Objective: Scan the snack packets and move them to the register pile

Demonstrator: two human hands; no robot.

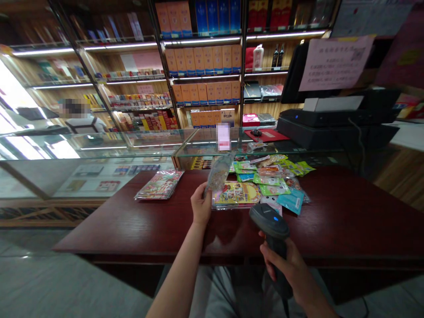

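Note:
Raised above the dark red table, my left hand point(201, 204) grips the lower end of a clear plastic packet point(220, 172) with speckled contents I cannot make out. My right hand point(281, 260) is wrapped round the handle of a black barcode scanner point(270, 221), whose blue light is lit. The scanner's head points toward the packets. Just behind the left hand lies a flat yellow illustrated pack point(236, 193). To its right spreads a pile of small snack packets point(271, 180), mostly green, with a light-blue packet point(291, 202) at the front.
At the table's left lies a stack of colourful wrapped booklets point(159, 184). Beyond the table point(149, 225) stand glass counters point(145, 150). A monitor point(293, 75) and black till equipment point(334, 123) are at the right. A person point(82, 121) is at the far left.

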